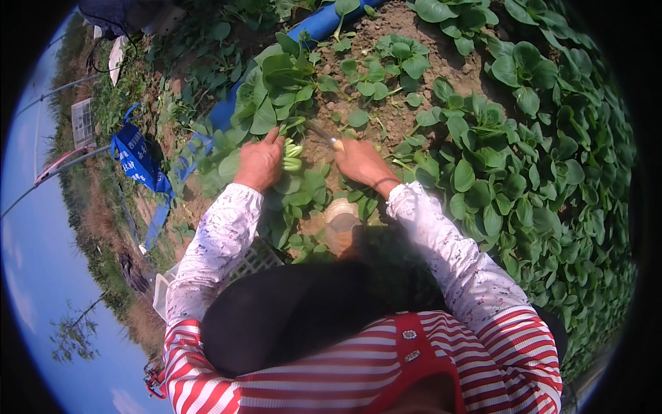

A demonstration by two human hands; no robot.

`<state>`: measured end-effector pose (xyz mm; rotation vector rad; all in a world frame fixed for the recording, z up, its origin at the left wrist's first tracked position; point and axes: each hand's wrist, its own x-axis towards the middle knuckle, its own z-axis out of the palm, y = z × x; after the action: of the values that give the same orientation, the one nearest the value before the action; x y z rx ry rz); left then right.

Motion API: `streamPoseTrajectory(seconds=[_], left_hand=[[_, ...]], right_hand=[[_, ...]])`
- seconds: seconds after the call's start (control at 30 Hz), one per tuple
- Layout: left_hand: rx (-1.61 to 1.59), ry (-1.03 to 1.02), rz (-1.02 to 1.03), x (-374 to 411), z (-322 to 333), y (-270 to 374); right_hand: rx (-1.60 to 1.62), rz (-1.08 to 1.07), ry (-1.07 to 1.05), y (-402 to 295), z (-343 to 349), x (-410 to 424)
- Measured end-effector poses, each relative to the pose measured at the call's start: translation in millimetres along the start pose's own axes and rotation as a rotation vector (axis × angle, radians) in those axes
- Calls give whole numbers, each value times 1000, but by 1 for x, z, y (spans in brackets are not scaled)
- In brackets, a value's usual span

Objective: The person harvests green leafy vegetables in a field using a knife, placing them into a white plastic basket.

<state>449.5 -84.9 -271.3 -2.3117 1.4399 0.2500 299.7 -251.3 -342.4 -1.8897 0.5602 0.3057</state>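
My left hand [262, 159] is closed on a bunch of leafy greens, whose pale green cut stems [292, 157] stick out on its right side. The fingertips also touch a green stalk just above. Broad green leaves [282, 77] spread beyond that hand. In my right hand [362, 161] is a knife with a light wooden handle [338, 145]; its narrow metal blade [321, 133] points up and left, over bare soil, apart from the bunch. Small leafy plants [362, 77] grow in the soil beyond both hands.
Dense leafy greens [481, 181] fill the right side. A blue hose [320, 23] runs diagonally beyond the left hand. A blue ribbon or banner [139, 155] bearing writing hangs at left. By my left forearm is a pale plastic crate [256, 261]; my shoe [341, 222] rests between plants.
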Motion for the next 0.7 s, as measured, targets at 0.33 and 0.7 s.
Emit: streamPoseTrajectory(seconds=[0.33,0.7], left_hand=[[-669,-148,84,-26,-89,26],[-1047,103,246,-7,-82,33]], right_hand=[[1208,-288,-112,1,-19,-4],[1134,-359,-80,-29,-37,-22]])
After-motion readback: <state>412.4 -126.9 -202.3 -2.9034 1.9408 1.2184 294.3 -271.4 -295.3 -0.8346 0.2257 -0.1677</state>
